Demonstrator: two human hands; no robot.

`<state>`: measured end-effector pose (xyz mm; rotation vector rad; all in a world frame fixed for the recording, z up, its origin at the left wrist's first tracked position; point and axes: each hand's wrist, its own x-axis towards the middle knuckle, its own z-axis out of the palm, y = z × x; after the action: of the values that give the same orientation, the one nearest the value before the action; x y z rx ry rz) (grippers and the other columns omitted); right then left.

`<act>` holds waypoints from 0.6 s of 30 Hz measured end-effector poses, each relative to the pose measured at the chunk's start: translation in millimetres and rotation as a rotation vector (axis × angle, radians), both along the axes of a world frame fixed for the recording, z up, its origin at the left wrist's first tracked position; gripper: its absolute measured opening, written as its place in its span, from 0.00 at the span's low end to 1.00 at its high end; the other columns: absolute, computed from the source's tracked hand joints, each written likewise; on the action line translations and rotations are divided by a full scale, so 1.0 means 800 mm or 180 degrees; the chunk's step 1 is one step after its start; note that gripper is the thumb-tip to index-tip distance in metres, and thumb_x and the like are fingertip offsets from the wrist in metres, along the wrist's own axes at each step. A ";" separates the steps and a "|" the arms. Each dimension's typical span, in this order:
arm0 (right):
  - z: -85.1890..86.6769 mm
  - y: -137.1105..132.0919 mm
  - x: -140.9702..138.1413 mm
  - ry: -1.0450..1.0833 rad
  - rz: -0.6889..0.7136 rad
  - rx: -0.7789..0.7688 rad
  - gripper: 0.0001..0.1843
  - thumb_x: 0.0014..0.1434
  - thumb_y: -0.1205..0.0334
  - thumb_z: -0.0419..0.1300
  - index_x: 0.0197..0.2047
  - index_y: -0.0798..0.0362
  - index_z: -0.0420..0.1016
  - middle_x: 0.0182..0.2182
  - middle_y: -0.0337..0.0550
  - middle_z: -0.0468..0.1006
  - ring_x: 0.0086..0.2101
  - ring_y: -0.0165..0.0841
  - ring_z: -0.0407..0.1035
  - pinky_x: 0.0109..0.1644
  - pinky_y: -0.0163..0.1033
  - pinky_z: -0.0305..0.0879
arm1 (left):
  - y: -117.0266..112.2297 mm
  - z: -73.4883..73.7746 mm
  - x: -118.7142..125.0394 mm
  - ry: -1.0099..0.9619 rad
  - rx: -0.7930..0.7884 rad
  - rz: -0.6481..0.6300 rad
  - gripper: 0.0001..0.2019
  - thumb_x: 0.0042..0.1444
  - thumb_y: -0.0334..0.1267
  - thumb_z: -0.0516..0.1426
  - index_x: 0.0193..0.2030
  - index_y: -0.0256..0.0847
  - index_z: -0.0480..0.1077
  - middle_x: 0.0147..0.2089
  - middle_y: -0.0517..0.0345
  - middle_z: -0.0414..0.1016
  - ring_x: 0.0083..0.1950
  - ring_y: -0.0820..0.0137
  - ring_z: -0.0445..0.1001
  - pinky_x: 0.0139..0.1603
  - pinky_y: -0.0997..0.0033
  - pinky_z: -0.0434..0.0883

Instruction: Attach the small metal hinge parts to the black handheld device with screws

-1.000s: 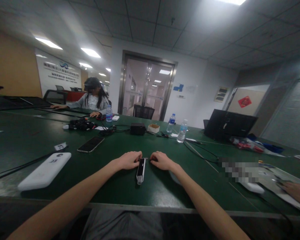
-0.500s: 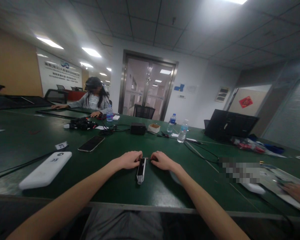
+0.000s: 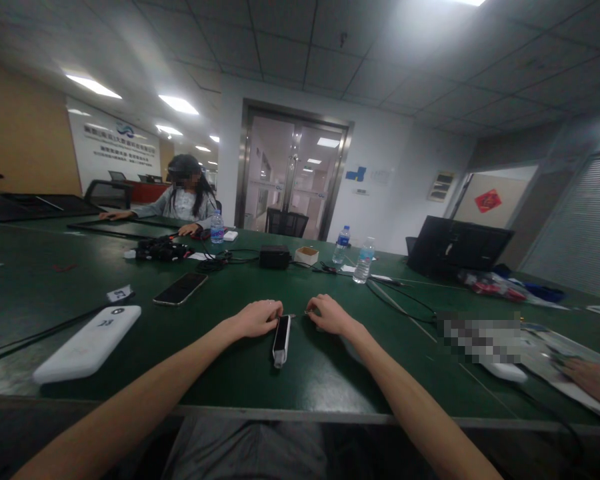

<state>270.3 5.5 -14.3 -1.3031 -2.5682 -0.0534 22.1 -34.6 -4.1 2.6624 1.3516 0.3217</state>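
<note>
My left hand (image 3: 260, 317) rests on the green table, its fingers curled down and closed beside the top end of a slim white device with a black face (image 3: 281, 337). That device lies lengthwise toward me, with a pale, clear-looking tip at its near end. A thin small piece pokes out past the left fingertips; what it is cannot be made out. To the right, a gap away, my right hand (image 3: 330, 316) is closed in a pinch, with a tiny light-coloured bit at its fingertips, too small to name.
A white case-like object (image 3: 87, 345) and a phone (image 3: 181, 289) lie left. Water bottles (image 3: 364, 261), a black box (image 3: 275, 257), an open small box (image 3: 307, 255) and cables stand beyond. A person (image 3: 190, 193) sits across; another person's hand (image 3: 587, 380) is at far right.
My right hand has shifted slightly right and up, widening the gap from my left hand. The left hand and the white device keep their places, while the whole view has drifted slightly.
</note>
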 end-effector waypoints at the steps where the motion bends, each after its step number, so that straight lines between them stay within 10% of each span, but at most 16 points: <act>1: 0.002 0.002 0.005 -0.0019 -0.0116 0.0056 0.10 0.59 0.62 0.54 0.43 0.55 0.72 0.39 0.48 0.72 0.42 0.36 0.64 0.44 0.36 0.57 | 0.001 0.000 0.000 -0.0007 -0.0008 0.0025 0.07 0.58 0.39 0.49 0.42 0.43 0.64 0.36 0.58 0.69 0.37 0.69 0.70 0.34 0.72 0.64; 11: 0.018 0.016 0.056 -0.0319 -0.0975 0.0299 0.14 0.62 0.63 0.49 0.46 0.54 0.72 0.44 0.52 0.71 0.45 0.41 0.62 0.44 0.40 0.57 | 0.005 -0.003 -0.002 -0.0155 0.0068 -0.0019 0.09 0.59 0.39 0.49 0.43 0.42 0.67 0.41 0.55 0.70 0.39 0.68 0.70 0.37 0.71 0.67; 18: 0.017 0.016 0.057 -0.0211 -0.0644 0.0078 0.14 0.59 0.65 0.52 0.45 0.53 0.74 0.42 0.50 0.72 0.44 0.38 0.64 0.46 0.38 0.58 | 0.008 -0.006 -0.004 -0.0224 0.0116 -0.0083 0.09 0.59 0.39 0.49 0.42 0.41 0.67 0.41 0.55 0.70 0.39 0.68 0.70 0.37 0.71 0.67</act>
<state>315.9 18.4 -0.3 -1.5721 -2.4710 -0.1686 18.9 -28.3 -9.0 2.6685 1.3015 0.4366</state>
